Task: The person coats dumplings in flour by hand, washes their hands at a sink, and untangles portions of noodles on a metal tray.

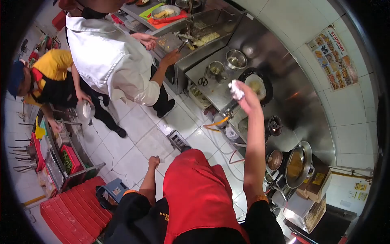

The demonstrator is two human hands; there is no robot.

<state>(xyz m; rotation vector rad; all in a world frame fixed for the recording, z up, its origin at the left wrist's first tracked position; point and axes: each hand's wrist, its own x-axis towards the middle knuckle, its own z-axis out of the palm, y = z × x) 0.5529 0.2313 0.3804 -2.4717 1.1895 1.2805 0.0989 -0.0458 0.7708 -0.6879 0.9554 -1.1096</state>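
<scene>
My right hand is closed around a crumpled white cloth, held up beside a dark wok on the stove. Pale food lies in that wok. Lower down, my left hand hangs over the tiled floor, its fingers curled; whether anything is inside cannot be made out. Left of the wok, a steel counter carries a metal bowl, a smaller pot and scissors.
A person in white works at a fryer station. Another person in yellow holds a metal bowl. A large pan stands at the right. Stacked red trays and a floor drain are lower left and centre.
</scene>
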